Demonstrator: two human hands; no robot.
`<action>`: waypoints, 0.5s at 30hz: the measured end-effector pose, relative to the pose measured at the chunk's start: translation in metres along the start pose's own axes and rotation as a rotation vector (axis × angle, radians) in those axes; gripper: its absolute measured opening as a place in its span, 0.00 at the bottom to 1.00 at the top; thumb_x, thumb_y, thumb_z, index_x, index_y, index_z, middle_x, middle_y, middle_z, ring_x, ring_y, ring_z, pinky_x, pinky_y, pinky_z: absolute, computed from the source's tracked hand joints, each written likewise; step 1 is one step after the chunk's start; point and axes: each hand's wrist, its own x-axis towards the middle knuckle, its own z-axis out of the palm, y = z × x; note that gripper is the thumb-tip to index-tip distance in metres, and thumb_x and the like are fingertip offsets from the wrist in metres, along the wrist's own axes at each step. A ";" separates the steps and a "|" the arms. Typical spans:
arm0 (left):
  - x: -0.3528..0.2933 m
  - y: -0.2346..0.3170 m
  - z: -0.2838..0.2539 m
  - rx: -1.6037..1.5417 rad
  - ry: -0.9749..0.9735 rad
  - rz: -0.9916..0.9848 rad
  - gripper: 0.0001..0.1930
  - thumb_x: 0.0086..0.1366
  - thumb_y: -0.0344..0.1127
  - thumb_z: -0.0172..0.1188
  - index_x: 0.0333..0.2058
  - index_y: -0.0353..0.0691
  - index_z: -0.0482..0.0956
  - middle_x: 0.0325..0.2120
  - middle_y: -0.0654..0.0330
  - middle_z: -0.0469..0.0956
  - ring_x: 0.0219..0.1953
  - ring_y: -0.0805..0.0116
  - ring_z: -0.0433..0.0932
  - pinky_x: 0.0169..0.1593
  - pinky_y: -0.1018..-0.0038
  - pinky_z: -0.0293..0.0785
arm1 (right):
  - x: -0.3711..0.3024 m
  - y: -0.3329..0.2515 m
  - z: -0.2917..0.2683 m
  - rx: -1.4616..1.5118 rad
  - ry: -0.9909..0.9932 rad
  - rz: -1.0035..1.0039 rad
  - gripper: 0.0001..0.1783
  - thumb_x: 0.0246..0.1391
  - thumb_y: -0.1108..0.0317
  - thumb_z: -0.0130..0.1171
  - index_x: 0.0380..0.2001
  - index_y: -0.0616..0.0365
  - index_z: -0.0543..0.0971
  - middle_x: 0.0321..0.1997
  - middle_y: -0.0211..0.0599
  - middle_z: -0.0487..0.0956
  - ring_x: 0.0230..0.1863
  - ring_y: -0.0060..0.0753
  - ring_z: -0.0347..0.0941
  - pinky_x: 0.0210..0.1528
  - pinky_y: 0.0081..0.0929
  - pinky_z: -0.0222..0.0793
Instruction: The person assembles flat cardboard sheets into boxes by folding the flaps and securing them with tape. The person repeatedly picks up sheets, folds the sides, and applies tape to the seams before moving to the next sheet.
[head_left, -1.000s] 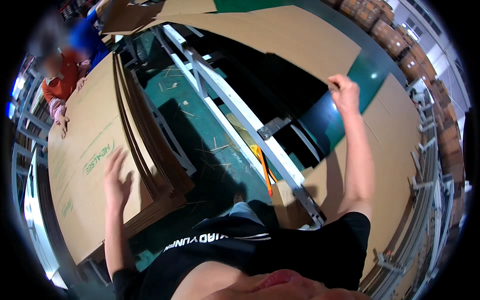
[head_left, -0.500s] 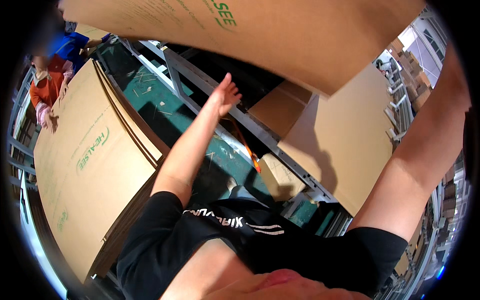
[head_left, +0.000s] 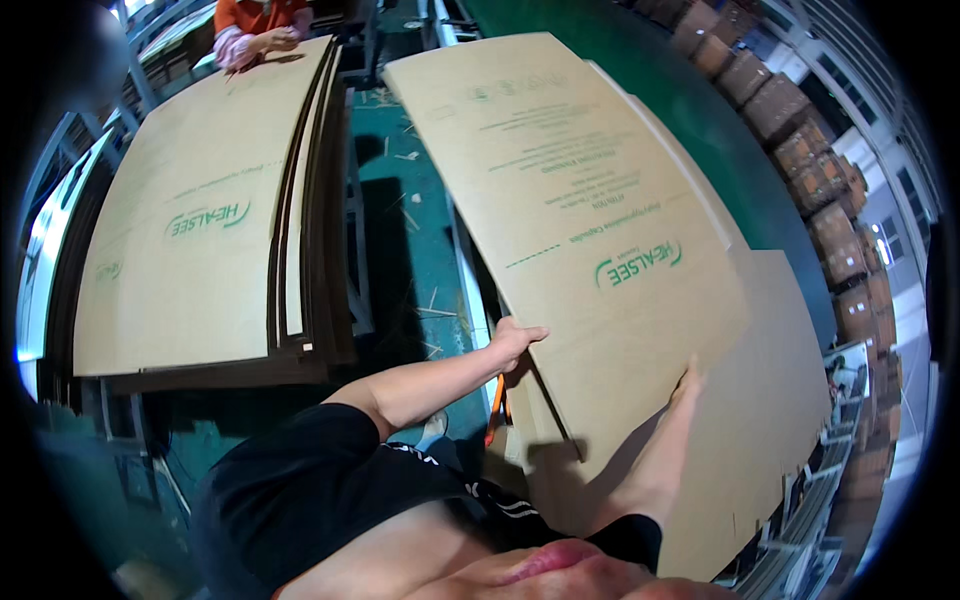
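A large flat cardboard sheet (head_left: 560,190) with green print slants from the near middle toward the back. My left hand (head_left: 517,340) is closed on its left edge, thumb on the top face and the other fingers partly hidden. Toward the sheet's near right side, my right hand (head_left: 688,380) lies against the cardboard with its fingers stretched out, slightly blurred. Plain cardboard (head_left: 760,400) spreads under and to the right of the printed sheet.
A thick stack of printed cardboard sheets (head_left: 190,230) stands at left, a co-worker's hands (head_left: 270,42) at its far end. Scraps litter the green floor (head_left: 405,220) between. An orange strap or cord (head_left: 494,412) hangs near my left wrist. Piled boxes (head_left: 815,170) line the right.
The printed sheet, raised overhead before, now lies lower over the plain cardboard. My left hand, earlier empty and open, now grips its edge. My right hand has come down onto it. My view has turned.
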 end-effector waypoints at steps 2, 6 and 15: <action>-0.006 0.029 0.053 0.111 -0.056 0.024 0.18 0.51 0.24 0.64 0.43 0.29 0.77 0.39 0.54 0.80 0.40 0.65 0.77 0.47 0.70 0.72 | 0.052 0.093 -0.073 -0.033 -0.179 0.273 0.34 0.57 0.51 0.57 0.59 0.64 0.66 0.61 0.44 0.70 0.58 0.44 0.67 0.59 0.42 0.65; -0.002 0.109 0.051 0.185 0.056 0.031 0.14 0.50 0.23 0.64 0.38 0.30 0.80 0.32 0.56 0.80 0.35 0.66 0.77 0.40 0.69 0.73 | -0.006 0.036 -0.008 0.225 -0.414 0.502 0.38 0.51 0.41 0.59 0.57 0.59 0.69 0.58 0.42 0.72 0.56 0.46 0.69 0.59 0.44 0.65; -0.111 0.355 -0.066 0.259 0.047 0.198 0.16 0.52 0.26 0.62 0.41 0.26 0.77 0.35 0.51 0.80 0.36 0.60 0.81 0.43 0.67 0.79 | -0.098 0.000 0.082 0.804 -0.657 0.421 0.27 0.52 0.55 0.56 0.52 0.61 0.71 0.54 0.42 0.75 0.54 0.45 0.72 0.54 0.48 0.71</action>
